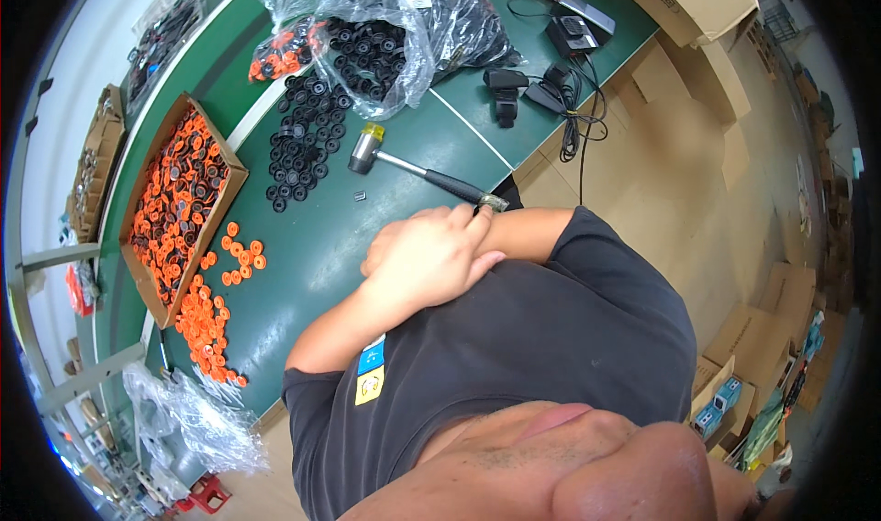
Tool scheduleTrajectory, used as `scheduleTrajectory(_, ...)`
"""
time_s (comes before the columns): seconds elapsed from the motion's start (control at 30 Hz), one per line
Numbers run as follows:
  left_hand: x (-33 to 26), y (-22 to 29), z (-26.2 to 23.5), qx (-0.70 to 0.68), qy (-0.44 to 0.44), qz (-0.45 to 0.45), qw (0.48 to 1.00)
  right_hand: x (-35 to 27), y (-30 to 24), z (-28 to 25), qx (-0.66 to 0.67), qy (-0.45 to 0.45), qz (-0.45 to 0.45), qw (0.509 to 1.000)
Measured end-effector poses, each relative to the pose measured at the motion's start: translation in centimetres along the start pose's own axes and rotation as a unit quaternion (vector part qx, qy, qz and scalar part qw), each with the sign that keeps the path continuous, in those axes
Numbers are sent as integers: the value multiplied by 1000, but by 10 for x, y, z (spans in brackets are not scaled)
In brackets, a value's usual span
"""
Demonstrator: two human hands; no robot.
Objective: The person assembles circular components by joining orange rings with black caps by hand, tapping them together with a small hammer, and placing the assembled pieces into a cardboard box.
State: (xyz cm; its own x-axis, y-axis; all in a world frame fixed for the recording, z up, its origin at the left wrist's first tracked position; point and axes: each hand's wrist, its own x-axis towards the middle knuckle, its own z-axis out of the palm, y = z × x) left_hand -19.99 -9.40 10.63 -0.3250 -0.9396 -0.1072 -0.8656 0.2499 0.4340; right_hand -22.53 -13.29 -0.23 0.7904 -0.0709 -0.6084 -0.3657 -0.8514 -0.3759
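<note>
One hand (pixel 431 255), the left, is resting over the right forearm, its grip loose and holding nothing; the right hand is hiding beneath. Nearest is lying a hammer (pixel 418 168) on the green desk (pixel 321 246): head-heavy, stiff, best taken by its black handle.

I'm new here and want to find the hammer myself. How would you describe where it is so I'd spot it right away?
Start at the green table. Right of the loose heap of black round parts and above the person's hands lies the mallet. It is the only long tool there, with a yellow-tipped metal head and a black handle.
</note>
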Motion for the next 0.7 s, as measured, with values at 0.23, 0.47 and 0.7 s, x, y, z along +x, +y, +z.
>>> scheduleTrajectory(0.23,-24,-23,0,-61,144,21,987,-18,57,18,101,55,-109,987)
scheduleTrajectory(0.47,-6,-20,0,-90,63,-6,994,20,27,26,186,110,-223,951)
scheduleTrajectory(0.7,-12,-34,18,-131,71,26,988,23,36,46,274,162,-327,890)
